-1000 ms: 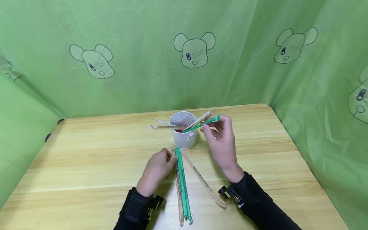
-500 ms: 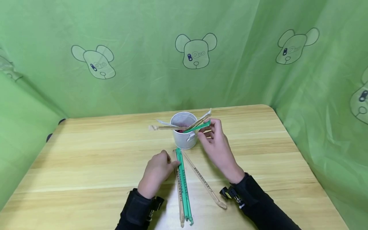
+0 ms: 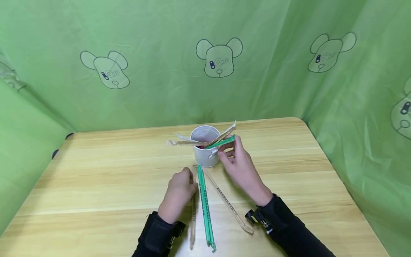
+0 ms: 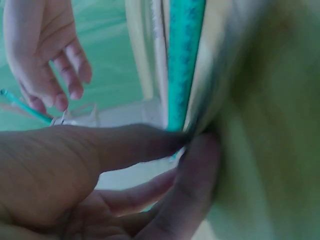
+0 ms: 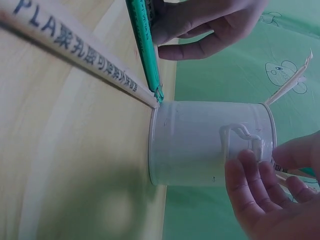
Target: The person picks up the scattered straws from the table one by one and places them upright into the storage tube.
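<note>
My left hand (image 3: 178, 192) pinches a brown paper-wrapped straw (image 3: 193, 228) near its far end between thumb and forefinger. Just right of it, two or so green-wrapped straws (image 3: 206, 210) lie side by side on the table. A small white metal bucket (image 3: 205, 157) stands beyond them. Wrapped straws lean out over its rim, among them a green one (image 3: 221, 142) on the right. My right hand (image 3: 242, 169) is at the bucket's right side, thumb and fingers apart. In the right wrist view its fingertips (image 5: 246, 159) lie by the bucket's small handle (image 5: 239, 132).
Another brown-wrapped straw (image 3: 228, 201) lies slanted on the wooden table (image 3: 96, 192), right of the green ones. A green curtain (image 3: 160, 89) with printed bear heads hangs behind the table's back edge and along the sides.
My left hand has drawn the brown straw left, away from the green ones. My right hand has come left and down with the green straw, which now leans lower against the bucket rim.
</note>
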{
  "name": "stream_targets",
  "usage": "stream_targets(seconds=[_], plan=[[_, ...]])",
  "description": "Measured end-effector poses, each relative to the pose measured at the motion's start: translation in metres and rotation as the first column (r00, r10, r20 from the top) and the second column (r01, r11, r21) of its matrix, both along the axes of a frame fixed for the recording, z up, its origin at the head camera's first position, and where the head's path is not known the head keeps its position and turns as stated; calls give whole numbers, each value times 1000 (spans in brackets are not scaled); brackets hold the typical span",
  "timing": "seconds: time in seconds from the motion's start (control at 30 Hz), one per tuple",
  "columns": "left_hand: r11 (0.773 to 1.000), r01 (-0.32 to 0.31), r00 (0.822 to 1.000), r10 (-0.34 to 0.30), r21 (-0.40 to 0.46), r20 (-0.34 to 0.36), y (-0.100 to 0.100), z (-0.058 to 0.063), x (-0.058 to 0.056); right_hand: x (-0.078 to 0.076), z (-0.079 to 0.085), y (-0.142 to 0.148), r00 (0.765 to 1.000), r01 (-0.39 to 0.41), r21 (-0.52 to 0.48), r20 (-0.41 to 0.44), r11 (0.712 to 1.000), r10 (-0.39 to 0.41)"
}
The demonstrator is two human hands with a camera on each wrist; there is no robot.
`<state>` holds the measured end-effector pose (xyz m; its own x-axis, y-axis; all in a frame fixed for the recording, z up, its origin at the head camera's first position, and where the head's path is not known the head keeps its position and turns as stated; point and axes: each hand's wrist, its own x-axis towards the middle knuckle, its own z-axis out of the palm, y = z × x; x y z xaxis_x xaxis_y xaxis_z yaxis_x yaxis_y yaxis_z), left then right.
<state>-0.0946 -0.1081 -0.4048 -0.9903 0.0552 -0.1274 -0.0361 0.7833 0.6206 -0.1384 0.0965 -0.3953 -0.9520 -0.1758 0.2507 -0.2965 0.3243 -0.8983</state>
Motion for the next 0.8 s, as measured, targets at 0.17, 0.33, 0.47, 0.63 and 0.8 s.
stream_targets(seconds=[0.17, 0.33, 0.47, 0.63, 0.8], plan=[[1000, -22, 995, 21, -8, -100, 6, -8, 0, 0, 0, 2, 999, 32, 22, 12, 999, -32], [998, -49, 993, 46, -31, -107, 9, -9, 1, 2, 0, 2, 997, 55, 51, 45, 997, -57], [992, -52, 989, 35, -114, -146, 13, -10, 3, 1, 0, 2, 997, 54, 73, 50, 996, -57], [978, -84, 973, 39, -192, -226, 17, -15, 5, 1, 1, 2, 998, 56, 98, 20, 994, -58], [977, -93, 977, 53, -191, -207, 16, -15, 5, 2, 1, 2, 998, 67, 123, 5, 990, -69]])
